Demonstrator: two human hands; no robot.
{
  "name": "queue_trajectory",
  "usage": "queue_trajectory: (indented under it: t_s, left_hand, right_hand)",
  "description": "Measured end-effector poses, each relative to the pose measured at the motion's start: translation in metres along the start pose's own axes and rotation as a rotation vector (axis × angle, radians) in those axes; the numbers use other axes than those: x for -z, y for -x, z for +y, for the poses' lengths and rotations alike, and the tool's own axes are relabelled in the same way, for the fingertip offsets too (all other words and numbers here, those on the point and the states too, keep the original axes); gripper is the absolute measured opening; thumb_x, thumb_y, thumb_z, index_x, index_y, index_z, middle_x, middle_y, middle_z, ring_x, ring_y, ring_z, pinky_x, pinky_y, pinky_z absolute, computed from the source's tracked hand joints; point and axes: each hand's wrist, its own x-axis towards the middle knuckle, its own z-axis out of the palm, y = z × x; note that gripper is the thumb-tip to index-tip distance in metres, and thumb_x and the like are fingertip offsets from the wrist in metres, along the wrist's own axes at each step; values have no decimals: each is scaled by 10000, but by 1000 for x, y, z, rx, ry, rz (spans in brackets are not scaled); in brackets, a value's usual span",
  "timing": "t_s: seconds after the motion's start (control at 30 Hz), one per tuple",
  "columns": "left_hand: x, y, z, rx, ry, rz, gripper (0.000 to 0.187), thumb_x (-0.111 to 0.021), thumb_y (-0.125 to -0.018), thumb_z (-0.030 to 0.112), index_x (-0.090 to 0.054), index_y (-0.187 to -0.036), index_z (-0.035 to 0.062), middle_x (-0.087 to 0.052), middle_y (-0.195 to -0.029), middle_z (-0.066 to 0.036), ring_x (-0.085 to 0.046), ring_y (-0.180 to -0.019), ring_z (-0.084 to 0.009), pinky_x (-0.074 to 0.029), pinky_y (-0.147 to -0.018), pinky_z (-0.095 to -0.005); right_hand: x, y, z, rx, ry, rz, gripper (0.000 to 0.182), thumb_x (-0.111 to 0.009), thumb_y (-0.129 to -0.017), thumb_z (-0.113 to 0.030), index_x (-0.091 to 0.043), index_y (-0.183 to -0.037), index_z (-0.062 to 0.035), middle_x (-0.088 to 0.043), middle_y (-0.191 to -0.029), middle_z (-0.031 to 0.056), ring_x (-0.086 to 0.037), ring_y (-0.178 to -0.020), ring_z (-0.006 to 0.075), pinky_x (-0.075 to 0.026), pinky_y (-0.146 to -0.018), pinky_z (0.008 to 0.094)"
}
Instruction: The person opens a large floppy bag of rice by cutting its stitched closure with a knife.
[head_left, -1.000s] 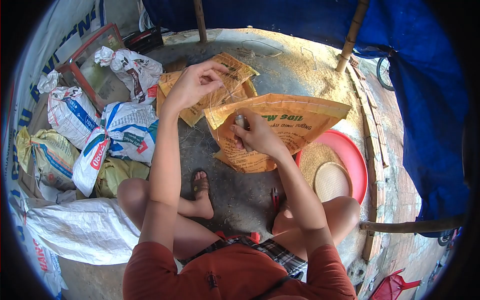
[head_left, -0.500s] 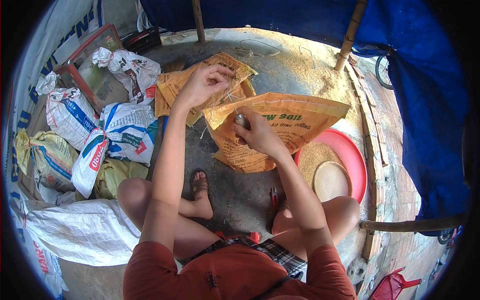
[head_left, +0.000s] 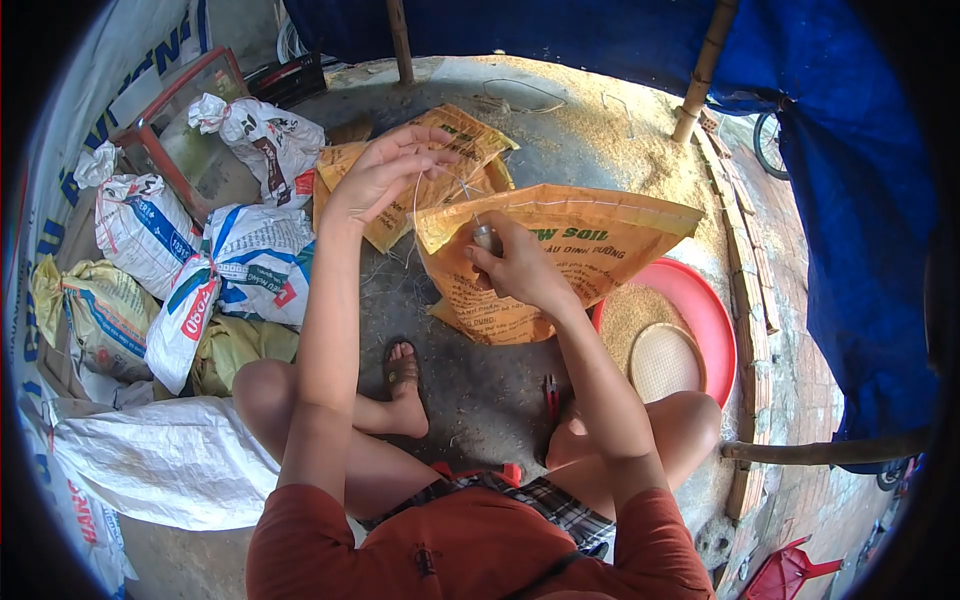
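An orange-yellow printed sack is held up before me, with a white stitched line along its top edge. My right hand is closed around the rounded handle of an awl at the sack's upper left corner. A thin pale point shows just beyond that corner. Up and to the left, my left hand has its fingers bent together on a white thread, which hangs down beside the sack's corner. Behind, more orange sacks lie on the floor.
Filled white bags crowd the left side. At right, a red basin holds grain and a round sieve. Red-handled pliers lie near my foot. Grain is spread behind, by a bamboo post.
My left hand has shifted slightly up and left, turning at the wrist, and the thread now shows as a loop below it. My right hand stays at the sack's corner with the awl.
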Motion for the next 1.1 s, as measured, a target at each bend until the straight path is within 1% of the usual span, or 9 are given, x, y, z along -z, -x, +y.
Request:
queue_trajectory:
  t_s: [0.07, 0.3, 0.37, 0.4, 0.47, 0.57, 0.67, 0.87, 1.1]
  left_hand:
    - [-7, -2, -2, -33, 383, -70, 350, -547, -855, 88, -499, -1191, -1, -580, -939, -44, -566, -981, -160, -438, -798, -277]
    - [-19, 0, 4, 15, 296, 77, 253, -572, -856, 99, -550, -1089, 2, -562, -794, -12, -542, -747, -105, -432, -704, -237]
    - [-30, 5, 16, 56, -91, 74, 255, -648, -817, 137, -567, -1036, 35, -495, -843, 9, -482, -771, -84, -397, -649, -228]
    - [-31, 6, 17, 57, -91, 74, 255, -648, -817, 137, -567, -1036, 35, -495, -843, 9, -482, -771, -84, -397, -649, -228]
    - [-35, 8, 21, -136, -652, 66, 281, -745, -726, 147, -595, -943, 50, -461, -901, 7, -473, -795, -69, -392, -626, -218]
    - [-48, 15, 33, -2, -928, 101, 338, -790, -655, 149, -601, -917, 52, -435, -942, -13, -477, -808, -105, -413, -657, -256]
    - [-46, 14, 21, -166, -948, 171, 382, -795, -632, 174, -593, -930, 48, -455, -912, -41, -488, -805, -161, -428, -691, -301]
    - [-55, 14, 23, -128, -1045, 245, 397, -770, -648, 247, -600, -941, 40, -534, -922, -105, -564, -878, -292, -449, -769, -372]
    - [-65, 13, 21, -147, -1183, 274, 322, -758, -650, 273, -662, -875, 64, -555, -874, -72, -598, -796, -271, -460, -700, -378]
  right_hand:
    - [2, 2, -9, -76, -110, -53, 231, -571, -882, -122, -482, -1062, -7, -544, -690, 39, -577, -548, 99, -434, -442, 242]
    - [4, 4, -12, -95, -187, -52, 232, -564, -888, -127, -474, -1059, 3, -544, -684, 38, -573, -531, 99, -428, -439, 238]
    - [5, 5, -14, -86, -154, -48, 219, -547, -897, -128, -464, -1054, -1, -541, -683, 36, -573, -526, 100, -431, -439, 239]
    - [5, 5, -15, -86, -154, -48, 219, -547, -897, -128, -464, -1054, -1, -541, -683, 36, -573, -526, 100, -431, -439, 239]
    - [3, 4, -16, -120, -190, -5, 213, -534, -902, -131, -447, -1054, -11, -527, -670, 40, -559, -507, 100, -432, -435, 245]
    - [1, 2, -13, -78, -303, 42, 239, -506, -896, -103, -394, -1068, 19, -533, -690, 94, -558, -476, 148, -457, -435, 284]
    - [0, 2, -13, -48, -284, 81, 246, -504, -908, -135, -386, -1064, 15, -520, -674, 92, -533, -461, 147, -444, -412, 288]
    - [0, 2, -15, -68, -329, 119, 254, -481, -938, -197, -382, -1061, 2, -516, -640, 80, -512, -446, 132, -423, -388, 281]
    - [-7, -2, -5, -1, -427, 145, 228, -469, -941, -166, -374, -1077, -9, -530, -650, 74, -501, -441, 118, -424, -399, 268]
